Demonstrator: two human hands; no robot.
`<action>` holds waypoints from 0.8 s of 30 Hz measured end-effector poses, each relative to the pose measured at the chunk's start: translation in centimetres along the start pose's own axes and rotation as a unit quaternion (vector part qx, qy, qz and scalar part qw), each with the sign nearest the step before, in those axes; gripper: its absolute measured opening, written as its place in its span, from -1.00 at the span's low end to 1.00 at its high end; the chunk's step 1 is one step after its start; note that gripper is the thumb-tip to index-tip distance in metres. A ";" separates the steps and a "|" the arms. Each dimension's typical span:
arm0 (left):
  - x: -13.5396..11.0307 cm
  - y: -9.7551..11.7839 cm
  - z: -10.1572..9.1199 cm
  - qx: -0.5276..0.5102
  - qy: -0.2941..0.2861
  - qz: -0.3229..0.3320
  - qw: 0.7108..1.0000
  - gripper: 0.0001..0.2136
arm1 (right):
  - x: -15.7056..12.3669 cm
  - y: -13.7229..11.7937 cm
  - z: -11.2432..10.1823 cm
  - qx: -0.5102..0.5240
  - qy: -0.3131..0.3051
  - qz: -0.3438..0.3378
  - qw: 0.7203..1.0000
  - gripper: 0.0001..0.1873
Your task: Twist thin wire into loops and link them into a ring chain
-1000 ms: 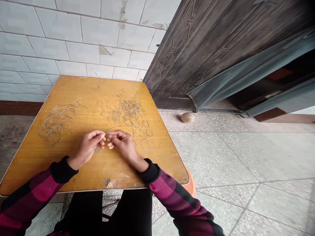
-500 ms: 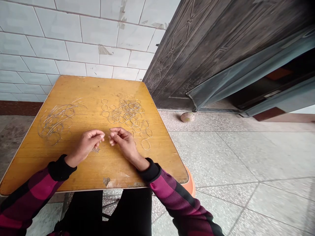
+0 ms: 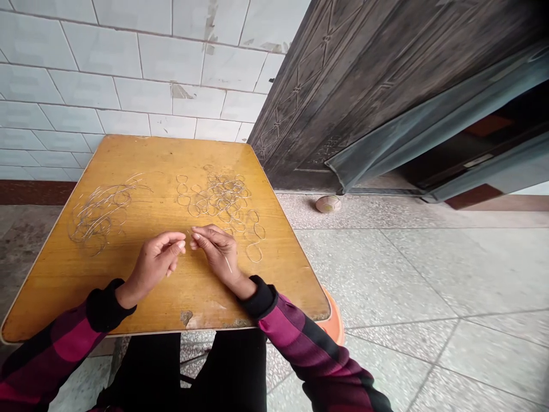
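My left hand [image 3: 152,266] hovers over the wooden tabletop [image 3: 128,286] with its fingertips pinched together, and I cannot tell whether they hold anything. My right hand [image 3: 218,253] sits a small gap away, its fingertips also pinched. A thin bright wire [image 3: 227,264] shows beside the back of that hand, and it seems to be held there. Ahead of my hands lies a pile of thin wire loops [image 3: 221,197], with a few loose loops [image 3: 254,253] near my right hand. To the left is a tangled heap of wire strands [image 3: 96,214].
The worn yellow table stands against a white tile wall [image 3: 128,68]. A dark embossed metal door [image 3: 343,97] stands to the right, with a small ball [image 3: 328,204] on the floor near it. An orange stool [image 3: 333,323] shows under the table's right corner.
My hands have drawn slightly apart from nearly touching at the fingertips. The wire piles on the table have not visibly moved.
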State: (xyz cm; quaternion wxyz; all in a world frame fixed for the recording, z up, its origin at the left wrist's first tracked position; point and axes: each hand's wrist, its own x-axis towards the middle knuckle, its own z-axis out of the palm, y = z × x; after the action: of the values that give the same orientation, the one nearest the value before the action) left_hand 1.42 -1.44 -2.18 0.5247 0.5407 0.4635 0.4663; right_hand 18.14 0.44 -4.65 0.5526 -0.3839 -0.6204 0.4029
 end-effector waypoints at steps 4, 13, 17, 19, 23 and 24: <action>0.0 0.2 0.5 -0.178 -0.028 -0.114 0.977 -0.78 | -0.4 -0.5 0.1 -0.064 -0.015 -0.074 0.995 -0.78; 0.4 0.3 0.7 -0.366 0.010 -0.222 0.904 -0.87 | -0.8 -0.1 0.6 -0.124 -0.042 -0.197 0.972 -0.69; 0.6 0.0 0.8 -0.390 0.020 -0.214 0.896 -0.90 | -0.8 0.0 0.7 -0.132 -0.048 -0.230 0.963 -0.65; 0.7 0.0 0.7 -0.384 0.020 -0.209 0.899 -0.88 | -0.8 0.1 0.8 -0.140 -0.048 -0.240 0.959 -0.66; 0.5 0.5 0.2 -0.322 0.009 -0.179 0.930 -0.87 | -0.8 0.3 0.8 -0.158 -0.050 -0.257 0.952 -0.68; 0.4 0.7 0.0 -0.291 0.003 -0.164 0.943 -0.87 | -0.8 0.3 0.8 -0.157 -0.051 -0.257 0.952 -0.69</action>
State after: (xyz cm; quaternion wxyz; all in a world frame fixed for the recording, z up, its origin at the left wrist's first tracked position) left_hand 1.51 -1.03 -1.50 0.7271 0.2795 0.3914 0.4898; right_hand 17.46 -0.21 -5.30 0.5378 -0.2720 -0.7810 0.1635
